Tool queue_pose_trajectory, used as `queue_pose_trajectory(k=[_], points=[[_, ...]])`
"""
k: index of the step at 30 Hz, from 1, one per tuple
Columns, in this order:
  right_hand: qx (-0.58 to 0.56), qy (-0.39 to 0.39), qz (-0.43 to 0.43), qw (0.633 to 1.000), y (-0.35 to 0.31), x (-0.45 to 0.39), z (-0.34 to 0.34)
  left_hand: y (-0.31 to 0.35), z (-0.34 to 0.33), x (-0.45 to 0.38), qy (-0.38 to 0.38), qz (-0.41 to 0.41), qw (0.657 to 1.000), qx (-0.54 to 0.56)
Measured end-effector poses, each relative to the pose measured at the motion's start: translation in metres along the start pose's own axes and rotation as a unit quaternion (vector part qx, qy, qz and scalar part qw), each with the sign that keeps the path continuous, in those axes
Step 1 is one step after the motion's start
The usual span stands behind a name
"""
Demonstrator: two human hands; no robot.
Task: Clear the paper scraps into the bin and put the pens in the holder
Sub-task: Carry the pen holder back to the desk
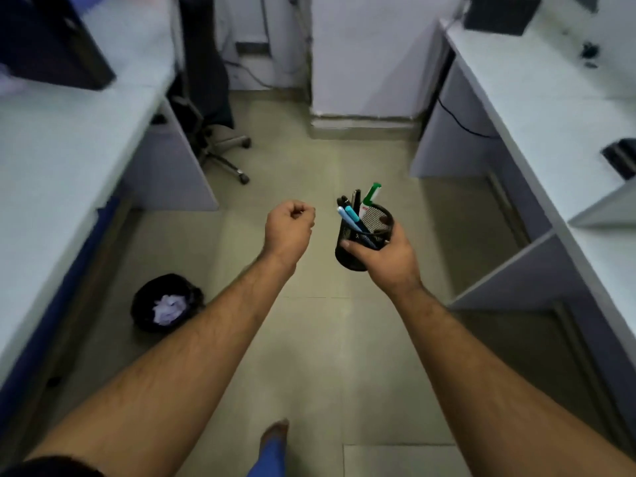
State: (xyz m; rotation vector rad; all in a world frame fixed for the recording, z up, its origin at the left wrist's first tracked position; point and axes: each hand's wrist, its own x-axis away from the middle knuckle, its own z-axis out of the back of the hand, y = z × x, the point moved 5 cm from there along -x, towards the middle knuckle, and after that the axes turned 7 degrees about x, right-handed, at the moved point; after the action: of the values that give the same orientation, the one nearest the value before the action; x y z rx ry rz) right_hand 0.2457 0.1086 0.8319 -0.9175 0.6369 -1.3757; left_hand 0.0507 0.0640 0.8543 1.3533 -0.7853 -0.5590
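2 pale desks flank the open tiled aisle. 1 round black bin on floor by left desk, crumpled white paper scraps inside. 1 black mesh pen holder w/ approx 5 pens, grasped in right hand mid-aisle. Left hand clenched, holds nothing.

open aisle btwn desks, bin left, chair far left

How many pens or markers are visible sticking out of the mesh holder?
5, perhaps more hidden inside the holder held by the right hand: two black at the far-left rim, a green-capped marker behind, two blue leaning left in front.
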Motion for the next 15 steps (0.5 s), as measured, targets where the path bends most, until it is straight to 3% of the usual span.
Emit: queue_pose_trajectory(k=[7, 15], points=[[-0.033, -0.094, 0.094, 0.991, -0.135, 0.081, -0.036, 0.079, 0.136, 0.074, 0.094, -0.029, 0.995, -0.011], [-0.028, -0.184, 0.136, 0.973, -0.217, 0.139, -0.175, 0.056, 0.293, 0.071, 0.203, -0.02, 0.979, -0.009]])
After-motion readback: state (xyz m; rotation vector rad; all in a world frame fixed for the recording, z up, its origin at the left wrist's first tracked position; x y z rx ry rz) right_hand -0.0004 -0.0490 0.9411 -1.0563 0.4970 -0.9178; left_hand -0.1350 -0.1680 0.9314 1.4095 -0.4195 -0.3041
